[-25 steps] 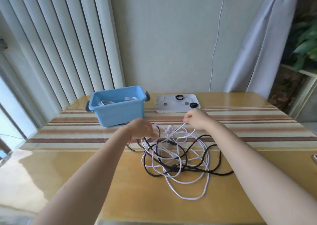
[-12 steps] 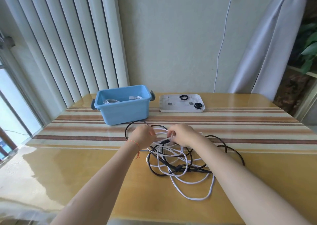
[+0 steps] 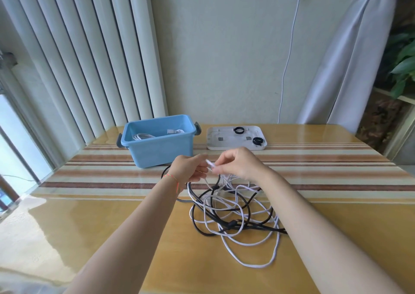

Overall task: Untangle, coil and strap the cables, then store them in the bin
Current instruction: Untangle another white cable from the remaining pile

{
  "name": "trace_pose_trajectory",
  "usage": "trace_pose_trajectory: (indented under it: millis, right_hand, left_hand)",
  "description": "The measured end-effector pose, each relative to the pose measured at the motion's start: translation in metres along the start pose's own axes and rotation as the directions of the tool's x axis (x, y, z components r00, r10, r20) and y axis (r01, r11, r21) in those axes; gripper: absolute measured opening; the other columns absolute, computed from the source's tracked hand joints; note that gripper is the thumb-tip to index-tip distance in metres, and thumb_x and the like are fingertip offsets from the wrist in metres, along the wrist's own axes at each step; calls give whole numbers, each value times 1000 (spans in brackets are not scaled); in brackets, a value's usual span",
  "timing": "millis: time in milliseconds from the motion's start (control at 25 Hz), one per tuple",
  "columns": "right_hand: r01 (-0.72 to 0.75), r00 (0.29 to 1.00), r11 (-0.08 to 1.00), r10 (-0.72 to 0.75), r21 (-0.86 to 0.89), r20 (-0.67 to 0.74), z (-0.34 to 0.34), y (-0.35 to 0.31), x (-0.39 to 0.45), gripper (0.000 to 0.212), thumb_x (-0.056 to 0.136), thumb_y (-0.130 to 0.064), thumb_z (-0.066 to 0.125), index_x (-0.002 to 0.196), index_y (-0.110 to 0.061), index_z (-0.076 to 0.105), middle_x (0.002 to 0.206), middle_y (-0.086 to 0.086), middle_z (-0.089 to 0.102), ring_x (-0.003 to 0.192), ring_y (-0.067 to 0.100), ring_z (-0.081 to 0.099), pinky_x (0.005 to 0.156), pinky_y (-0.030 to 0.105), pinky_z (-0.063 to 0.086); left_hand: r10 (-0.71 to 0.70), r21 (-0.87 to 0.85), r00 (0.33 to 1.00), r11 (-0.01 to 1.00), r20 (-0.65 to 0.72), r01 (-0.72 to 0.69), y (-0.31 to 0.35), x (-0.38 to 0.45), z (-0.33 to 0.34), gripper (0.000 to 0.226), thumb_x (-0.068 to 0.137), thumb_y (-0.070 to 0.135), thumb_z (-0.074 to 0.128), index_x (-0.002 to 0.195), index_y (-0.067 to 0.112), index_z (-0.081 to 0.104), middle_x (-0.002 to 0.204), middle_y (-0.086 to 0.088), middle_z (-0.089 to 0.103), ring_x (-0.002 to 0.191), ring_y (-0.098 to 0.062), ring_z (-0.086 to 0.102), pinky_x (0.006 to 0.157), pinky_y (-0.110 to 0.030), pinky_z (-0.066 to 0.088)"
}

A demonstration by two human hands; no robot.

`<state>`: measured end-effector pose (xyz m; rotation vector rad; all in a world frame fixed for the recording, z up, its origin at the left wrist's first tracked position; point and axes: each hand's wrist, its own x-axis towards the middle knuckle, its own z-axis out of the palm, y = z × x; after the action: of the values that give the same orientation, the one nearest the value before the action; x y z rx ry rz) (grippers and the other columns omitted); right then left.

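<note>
- the right hand [image 3: 241, 164] is up above the worktop [image 3: 112, 226], and its grip is pinched on the end of the white cable [image 3: 249, 264] with fingers and thumb.
- the left hand [image 3: 189, 169] is just beside it, thumb side up. its fingers curl around a bit of that same white cable, so its grip is closed on it too.
- the two hands almost touch, and the little white end pokes out between them.
- from the hands the white cable hangs down into a messy pile on the worktop.
- the black cable [image 3: 197, 226] is mixed up with the white one in that pile. they cross over each other many times.
- one big white loop lies at the near side of the pile, close to the right arm.
- the blue bin [image 3: 161, 152] sits at the back of the worktop, past the left hand. it has dark handles on its two ends.
- a coiled white cable in the bin [image 3: 143, 136] lies at the bottom, with a grey plug end next to it.
- a white tray [image 3: 215, 144] lies right of the bin, near it but not touching.
- two black strap rings [image 3: 238, 130] rest on the tray, one at the back and one at the front right.
- a thin red string [image 3: 173, 178] goes around the left wrist.
- a white cord on the wall [image 3: 289, 46] runs down from a plug high up.
- long white blinds [image 3: 78, 58] hang at the left, and a pale curtain [image 3: 350, 58] hangs at the right.
</note>
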<state>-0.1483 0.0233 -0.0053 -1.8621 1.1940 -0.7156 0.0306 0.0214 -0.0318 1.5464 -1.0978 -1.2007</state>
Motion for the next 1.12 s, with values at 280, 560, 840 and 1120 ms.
trace_pose_trajectory:
  millis: [280, 560, 840, 1120]
  right_hand:
    - [-192, 980, 959, 197, -206, 3, 6, 21, 7, 13, 93, -18, 62, 90, -15, 74, 85, 0, 72, 78, 14, 67, 77, 35, 58]
    - [-397, 911, 803, 403, -445, -85, 35, 55, 58, 38, 93, -16, 56, 58, -13, 39, 58, 5, 36, 51, 21, 32, 54, 29, 25]
    - [-262, 964, 963, 264, -55, 27, 17, 40, 49, 7, 93, -11, 61, 95, -5, 64, 85, 10, 65, 72, 19, 58, 70, 36, 52]
    - [-162, 983, 919, 118, 359, 143, 8, 23, 39, 11, 97, -3, 52, 96, 0, 62, 71, 4, 56, 62, 13, 48, 58, 25, 35]
  left_hand:
    - [-34, 472, 997, 880, -70, 63, -25, 13, -12, 17, 77, 14, 74, 64, 7, 66, 62, -7, 62, 62, -21, 60, 76, -32, 60]
    - [-22, 393, 999, 919, 32, 7, -40, 10, -21, 20, 76, 16, 84, 81, 1, 73, 73, -10, 73, 65, -18, 69, 80, -32, 61]
    - [142, 707, 990, 698, 18, -113, -33, 23, -36, 51, 79, 37, 79, 117, 18, 51, 99, -1, 59, 84, -17, 62, 69, -25, 47]
    - [296, 260, 927, 899, 231, -352, 8, 24, -16, 47, 82, 22, 48, 124, 36, 63, 133, 7, 58, 122, -12, 51, 105, -28, 39]
